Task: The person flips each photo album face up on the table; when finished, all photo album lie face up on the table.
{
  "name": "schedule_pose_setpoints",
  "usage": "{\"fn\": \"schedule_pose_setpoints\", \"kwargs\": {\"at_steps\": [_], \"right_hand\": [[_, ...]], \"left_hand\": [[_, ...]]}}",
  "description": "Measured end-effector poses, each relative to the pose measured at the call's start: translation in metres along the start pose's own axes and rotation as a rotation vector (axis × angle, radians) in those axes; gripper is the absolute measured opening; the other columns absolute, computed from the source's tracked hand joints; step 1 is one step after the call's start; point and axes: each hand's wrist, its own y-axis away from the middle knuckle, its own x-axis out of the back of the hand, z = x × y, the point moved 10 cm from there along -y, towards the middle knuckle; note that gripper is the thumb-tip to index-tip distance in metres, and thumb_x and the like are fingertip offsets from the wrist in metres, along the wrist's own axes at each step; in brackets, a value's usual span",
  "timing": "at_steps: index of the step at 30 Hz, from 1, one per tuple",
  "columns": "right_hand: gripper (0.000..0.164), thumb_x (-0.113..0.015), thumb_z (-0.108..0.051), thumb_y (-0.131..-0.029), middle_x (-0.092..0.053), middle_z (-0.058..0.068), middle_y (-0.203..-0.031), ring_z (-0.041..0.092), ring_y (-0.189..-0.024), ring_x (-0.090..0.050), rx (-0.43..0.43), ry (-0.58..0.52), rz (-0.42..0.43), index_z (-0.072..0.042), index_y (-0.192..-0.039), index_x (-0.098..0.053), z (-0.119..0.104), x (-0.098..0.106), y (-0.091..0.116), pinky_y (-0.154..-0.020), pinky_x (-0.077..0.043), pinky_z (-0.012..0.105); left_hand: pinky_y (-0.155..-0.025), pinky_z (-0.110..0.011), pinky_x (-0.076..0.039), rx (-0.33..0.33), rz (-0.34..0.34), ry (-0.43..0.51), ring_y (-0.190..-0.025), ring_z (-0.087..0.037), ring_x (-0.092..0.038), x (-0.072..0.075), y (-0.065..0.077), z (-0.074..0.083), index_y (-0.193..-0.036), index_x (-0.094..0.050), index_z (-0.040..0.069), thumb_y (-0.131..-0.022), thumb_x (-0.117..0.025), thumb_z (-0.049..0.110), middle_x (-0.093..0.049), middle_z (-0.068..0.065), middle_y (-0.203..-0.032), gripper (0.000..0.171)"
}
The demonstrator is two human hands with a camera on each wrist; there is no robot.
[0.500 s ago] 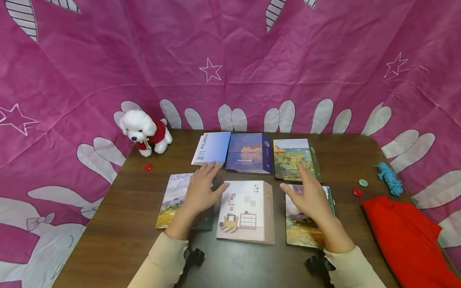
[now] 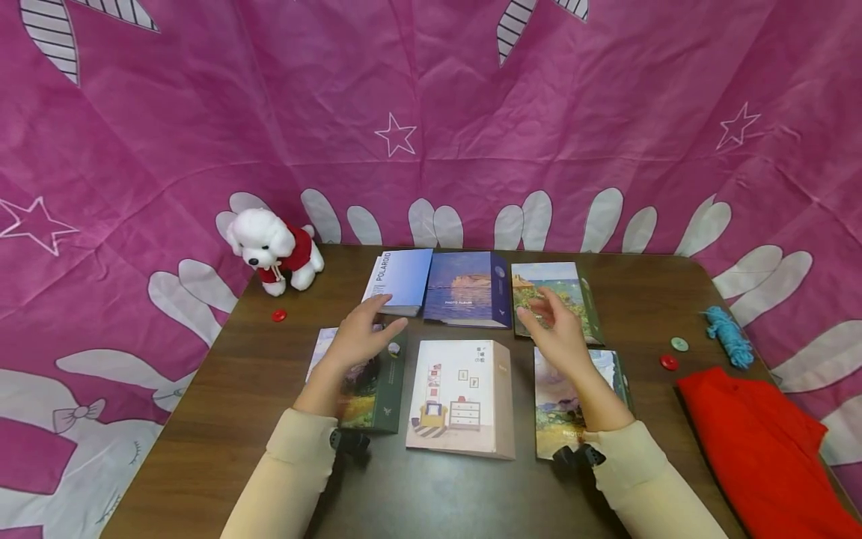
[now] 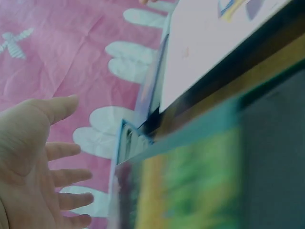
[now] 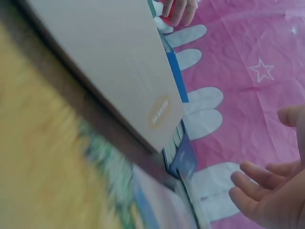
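Six photo albums lie in two rows on the table. My left hand (image 2: 353, 340) hovers over the landscape album with a dark green spine (image 2: 387, 389), fingers loosely bent, holding nothing. Close to its fingertips is the pale blue POLAROID album (image 2: 406, 273). My right hand (image 2: 560, 337) is above the two right-hand albums, the green coast album (image 2: 562, 275) and a field landscape album (image 2: 555, 430), also holding nothing. Between the hands lie a white album with drawn furniture (image 2: 444, 382) and a purple sea album (image 2: 458, 288). The left wrist view shows the left fingers spread apart.
A white toy dog (image 2: 272, 247) in red stands at the back left, with a red button (image 2: 279, 315) before it. At the right are a green button (image 2: 679, 344), another red button (image 2: 669, 362), blue yarn (image 2: 729, 337) and folded red cloth (image 2: 754, 449). A pink curtain (image 2: 458, 97) hangs behind.
Both hands have shifted to the left. The left hand uncovers more of the green spine, and the right hand is now over the coast album's lower left part. The albums stay where they were.
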Motion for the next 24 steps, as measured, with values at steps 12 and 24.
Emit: {"fn": "schedule_pose_setpoints", "kwargs": {"at_steps": [12, 24], "right_hand": [[0.069, -0.059, -0.031, -0.103, -0.060, 0.014, -0.135, 0.030, -0.131, -0.053, -0.160, -0.278, -0.014, -0.011, -0.160, -0.025, -0.002, -0.047, -0.043, -0.113, -0.039, 0.045], [0.066, -0.060, -0.032, -0.103, -0.054, 0.020, -0.144, 0.036, -0.131, -0.054, -0.292, -0.483, -0.096, -0.006, -0.156, -0.033, -0.012, -0.109, -0.077, -0.110, -0.043, 0.047]], "left_hand": [[-0.117, -0.060, -0.028, 0.031, 0.023, 0.023, -0.147, -0.037, -0.033, 0.016, -0.022, -0.004, -0.154, -0.041, 0.007, -0.099, -0.062, 0.044, -0.036, -0.016, -0.160, 0.069], [-0.116, -0.060, -0.030, 0.110, 0.054, 0.252, -0.147, -0.036, -0.032, 0.012, -0.045, -0.021, -0.155, -0.041, 0.011, -0.100, -0.059, 0.048, -0.036, -0.014, -0.160, 0.068]]}}
